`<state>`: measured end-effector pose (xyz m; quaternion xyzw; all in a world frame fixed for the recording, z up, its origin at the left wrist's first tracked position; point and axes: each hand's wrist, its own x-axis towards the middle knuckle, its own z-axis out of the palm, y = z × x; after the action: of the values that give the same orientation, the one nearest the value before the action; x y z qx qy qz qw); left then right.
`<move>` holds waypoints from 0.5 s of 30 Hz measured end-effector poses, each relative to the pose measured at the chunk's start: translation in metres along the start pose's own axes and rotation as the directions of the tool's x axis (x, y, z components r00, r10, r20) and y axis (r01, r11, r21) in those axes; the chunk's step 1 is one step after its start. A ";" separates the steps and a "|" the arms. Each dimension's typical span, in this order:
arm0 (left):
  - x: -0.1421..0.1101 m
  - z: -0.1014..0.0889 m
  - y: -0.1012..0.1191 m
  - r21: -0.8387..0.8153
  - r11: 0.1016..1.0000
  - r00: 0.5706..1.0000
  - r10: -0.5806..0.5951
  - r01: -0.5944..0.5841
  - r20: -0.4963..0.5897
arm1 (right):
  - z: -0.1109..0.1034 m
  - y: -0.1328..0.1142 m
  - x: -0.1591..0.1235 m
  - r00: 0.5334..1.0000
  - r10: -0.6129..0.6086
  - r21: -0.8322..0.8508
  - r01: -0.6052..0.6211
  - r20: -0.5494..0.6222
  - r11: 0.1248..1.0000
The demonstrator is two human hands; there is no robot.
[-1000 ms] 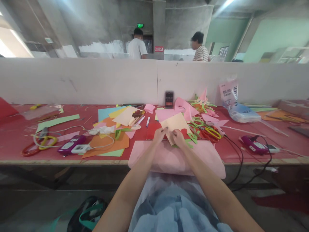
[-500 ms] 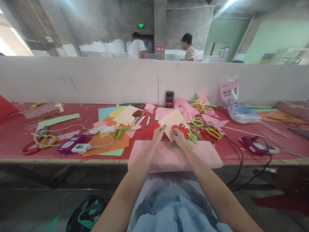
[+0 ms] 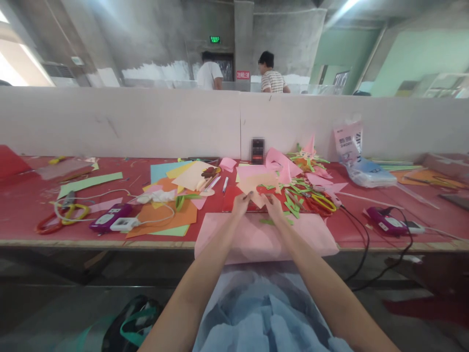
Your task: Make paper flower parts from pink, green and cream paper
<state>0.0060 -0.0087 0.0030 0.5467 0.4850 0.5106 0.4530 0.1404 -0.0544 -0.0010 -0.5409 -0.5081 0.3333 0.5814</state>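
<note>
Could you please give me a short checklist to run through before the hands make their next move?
1. Left hand on the cream paper: ok, pinching its near left edge.
2. Right hand on the same paper: ok, fingers at its near right edge.
3. Yellow-handled scissors out of both hands: ok, lying to the right.
4. Green scraps away from the hands: not ok, some lie right beside the right hand.
5. Paper's edges cleanly shaped: cannot tell, too blurred.
</note>
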 end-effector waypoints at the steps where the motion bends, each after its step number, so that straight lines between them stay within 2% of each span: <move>1: 0.000 -0.001 0.001 -0.013 1.000 1.000 -0.020 0.020 -0.005 | 0.000 -0.001 -0.001 1.000 0.010 0.019 -0.010 0.026 1.000; 4: 0.000 -0.002 0.006 -0.089 0.995 0.999 -0.053 0.052 -0.014 | 0.001 -0.003 -0.003 0.990 0.008 0.038 -0.014 0.142 0.999; 6: -0.001 -0.003 0.007 -0.118 0.992 0.999 -0.043 0.044 0.010 | 0.001 -0.002 -0.004 0.985 -0.010 0.028 0.005 0.170 1.000; 15: 0.006 0.000 -0.007 -0.139 0.990 0.988 -0.014 0.035 0.151 | -0.005 -0.005 -0.003 0.998 -0.044 -0.077 0.048 0.051 0.996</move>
<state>0.0057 -0.0024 -0.0029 0.5441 0.4190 0.4956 0.5317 0.1432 -0.0596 0.0035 -0.5430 -0.5471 0.3130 0.5548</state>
